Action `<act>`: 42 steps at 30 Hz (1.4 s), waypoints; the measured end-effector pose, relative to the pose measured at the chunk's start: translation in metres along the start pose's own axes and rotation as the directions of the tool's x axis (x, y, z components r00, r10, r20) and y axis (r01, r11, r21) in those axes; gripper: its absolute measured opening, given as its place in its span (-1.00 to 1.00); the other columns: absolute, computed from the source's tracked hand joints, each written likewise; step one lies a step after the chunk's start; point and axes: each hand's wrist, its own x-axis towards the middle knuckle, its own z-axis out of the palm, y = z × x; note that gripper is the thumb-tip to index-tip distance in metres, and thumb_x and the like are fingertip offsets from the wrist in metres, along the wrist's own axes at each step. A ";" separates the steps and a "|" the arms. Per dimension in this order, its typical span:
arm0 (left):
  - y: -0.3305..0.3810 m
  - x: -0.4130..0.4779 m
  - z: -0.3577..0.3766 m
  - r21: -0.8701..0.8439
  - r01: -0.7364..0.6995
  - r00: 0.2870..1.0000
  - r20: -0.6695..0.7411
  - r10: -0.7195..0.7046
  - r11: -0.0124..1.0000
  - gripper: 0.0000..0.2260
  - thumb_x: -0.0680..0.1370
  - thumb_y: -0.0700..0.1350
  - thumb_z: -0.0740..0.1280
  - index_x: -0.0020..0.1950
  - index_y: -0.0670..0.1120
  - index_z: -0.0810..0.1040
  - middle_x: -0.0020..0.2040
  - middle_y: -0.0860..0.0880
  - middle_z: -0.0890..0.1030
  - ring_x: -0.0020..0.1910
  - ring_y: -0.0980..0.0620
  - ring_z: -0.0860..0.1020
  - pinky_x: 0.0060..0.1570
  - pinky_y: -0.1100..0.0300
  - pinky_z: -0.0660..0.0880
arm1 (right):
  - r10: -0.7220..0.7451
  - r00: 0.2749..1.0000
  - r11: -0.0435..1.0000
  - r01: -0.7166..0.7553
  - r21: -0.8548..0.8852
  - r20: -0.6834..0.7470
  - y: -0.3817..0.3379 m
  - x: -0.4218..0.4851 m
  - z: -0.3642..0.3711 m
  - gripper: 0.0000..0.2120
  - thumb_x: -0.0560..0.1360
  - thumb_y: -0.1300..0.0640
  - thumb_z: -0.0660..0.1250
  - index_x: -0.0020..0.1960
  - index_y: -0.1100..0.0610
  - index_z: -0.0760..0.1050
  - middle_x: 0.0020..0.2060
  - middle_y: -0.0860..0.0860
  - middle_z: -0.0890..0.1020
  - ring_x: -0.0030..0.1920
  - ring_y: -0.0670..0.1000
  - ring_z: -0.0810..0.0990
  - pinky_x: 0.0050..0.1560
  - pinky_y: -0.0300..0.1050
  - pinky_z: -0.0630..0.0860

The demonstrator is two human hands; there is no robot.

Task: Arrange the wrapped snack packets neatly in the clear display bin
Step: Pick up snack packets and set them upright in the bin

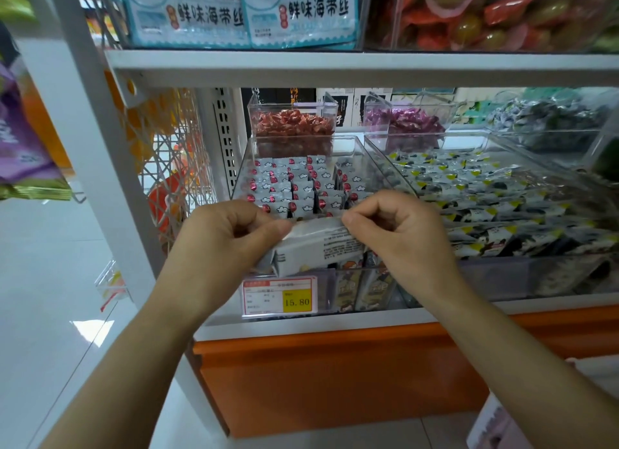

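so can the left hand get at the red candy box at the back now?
Probably not yet. The left hand and right hand both pinch the packet stack at the front of the display bin. Otherwise the way to the red candy box looks open.

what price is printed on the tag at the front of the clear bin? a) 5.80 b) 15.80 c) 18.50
b, the yellow field of the price tag on the clear bin reads 15.80, just under the packet stack that the left hand and right hand grip
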 end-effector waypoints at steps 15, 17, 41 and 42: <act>-0.001 0.001 0.006 -0.081 -0.002 0.993 0.122 0.012 0.997 -0.79 0.36 0.00 0.38 -0.02 0.16 0.52 -0.05 0.04 0.61 -0.17 0.17 0.62 -0.26 0.43 0.52 | 0.166 0.944 0.983 -0.181 0.026 0.285 -0.001 0.019 -0.030 -0.87 0.49 0.19 0.30 -0.20 0.11 0.60 -0.13 0.40 0.57 -0.16 0.29 0.61 -0.39 -0.23 0.59; -0.002 0.001 0.008 -0.080 -0.013 0.993 0.115 0.022 0.997 -0.81 0.43 -0.08 0.38 -0.03 0.18 0.51 -0.06 0.04 0.61 -0.17 0.14 0.62 -0.23 0.37 0.56 | 0.186 0.936 0.977 -0.208 0.043 0.297 0.001 0.019 -0.030 -0.87 0.47 0.16 0.31 -0.22 0.07 0.60 -0.11 0.47 0.52 -0.13 0.37 0.58 -0.40 -0.21 0.59; -0.036 0.017 -0.014 0.560 -0.053 0.992 -0.066 0.108 0.827 -0.62 0.58 -0.02 0.17 0.39 -0.05 0.40 0.49 -0.09 0.25 0.46 -0.12 0.13 0.42 -0.07 0.06 | 0.073 0.984 0.996 -0.064 0.061 -0.164 0.005 0.044 0.012 -0.77 0.45 0.15 0.40 0.09 0.05 0.49 -0.16 -0.01 0.61 -0.14 0.00 0.65 -0.07 -0.02 0.63; -0.038 0.015 -0.010 0.596 -0.034 0.999 -0.003 0.045 0.802 -0.57 0.58 0.04 0.14 0.44 -0.01 0.33 0.54 -0.07 0.12 0.49 -0.09 -0.01 0.43 -0.06 -0.03 | 0.067 0.986 0.997 -0.060 0.046 -0.151 0.005 0.050 0.016 -0.77 0.45 0.15 0.41 0.09 0.09 0.49 -0.14 0.02 0.62 -0.11 0.02 0.65 -0.05 0.02 0.62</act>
